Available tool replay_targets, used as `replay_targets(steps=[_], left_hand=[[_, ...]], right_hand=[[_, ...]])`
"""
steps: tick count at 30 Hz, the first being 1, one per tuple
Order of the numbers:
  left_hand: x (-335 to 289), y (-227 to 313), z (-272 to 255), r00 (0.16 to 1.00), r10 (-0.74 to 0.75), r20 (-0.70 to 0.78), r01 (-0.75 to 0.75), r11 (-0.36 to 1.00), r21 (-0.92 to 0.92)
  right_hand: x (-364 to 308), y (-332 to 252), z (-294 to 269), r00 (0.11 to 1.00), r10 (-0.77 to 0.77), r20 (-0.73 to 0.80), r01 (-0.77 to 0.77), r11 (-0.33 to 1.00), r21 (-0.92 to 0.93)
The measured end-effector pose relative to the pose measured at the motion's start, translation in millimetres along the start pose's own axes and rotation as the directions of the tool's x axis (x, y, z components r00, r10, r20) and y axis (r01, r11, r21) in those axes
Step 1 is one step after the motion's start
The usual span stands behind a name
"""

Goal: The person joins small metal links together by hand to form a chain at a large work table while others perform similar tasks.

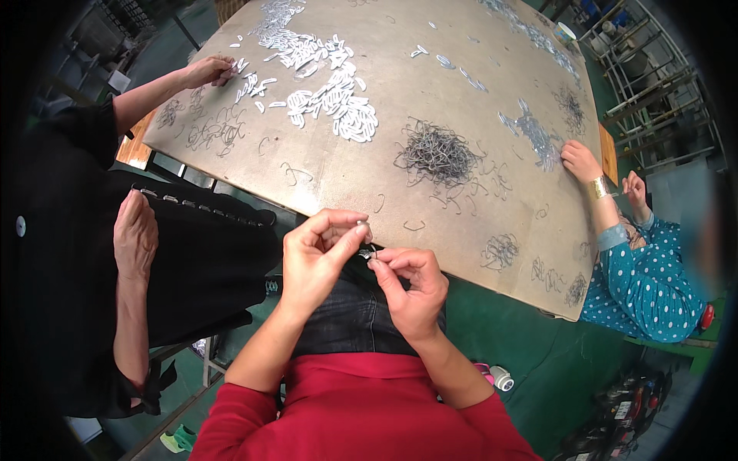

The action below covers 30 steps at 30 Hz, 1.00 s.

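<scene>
At the table's near edge, my left hand (315, 250) pinches a small white piece (361, 223) between thumb and fingertips. Just right of it, my right hand (411, 284) is closed on a small dark metal piece (367, 253), its exact kind mostly hidden by the fingers. The fingertips of both hands nearly meet. Beyond them on the table lies a tangled heap of dark bent wire hooks (438, 154), with a few loose ones nearby. Farther left is a spread pile of white oblong pieces (338, 104).
The brown table (346, 173) fills the middle. At left, a person in black reaches a hand (211, 71) toward white pieces and holds a linked strip (204, 206). At right, another person's hand (580, 161) touches clear pieces (534, 131). A metal rack (653, 84) stands behind.
</scene>
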State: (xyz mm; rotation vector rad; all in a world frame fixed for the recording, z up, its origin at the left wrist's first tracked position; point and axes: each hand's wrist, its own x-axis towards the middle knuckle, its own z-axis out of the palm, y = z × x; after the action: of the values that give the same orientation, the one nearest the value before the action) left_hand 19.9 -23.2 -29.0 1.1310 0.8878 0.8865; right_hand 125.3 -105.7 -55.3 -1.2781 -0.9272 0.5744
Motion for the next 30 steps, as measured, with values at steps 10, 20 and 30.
replay_targets(steps=[10,20,30], left_hand=[[-15.9,-1.0,10.8,0.969,0.246,0.023,-0.247,0.954,0.171],[-24.1,-1.9,3.9,0.964,0.264,-0.034,-0.236,0.907,0.35],[-23.4,-9.3,-5.3,0.958,0.285,0.034,-0.276,0.883,0.38]], right_hand=[[-4.4,6.2,-1.9,0.998,-0.045,-0.036,0.043,0.997,-0.061],[40.7,32.7,-95.3,0.981,0.018,-0.193,-0.09,0.923,-0.374],[139.8,95.8,-284.9,0.662,0.3,-0.687,-0.743,0.147,-0.652]])
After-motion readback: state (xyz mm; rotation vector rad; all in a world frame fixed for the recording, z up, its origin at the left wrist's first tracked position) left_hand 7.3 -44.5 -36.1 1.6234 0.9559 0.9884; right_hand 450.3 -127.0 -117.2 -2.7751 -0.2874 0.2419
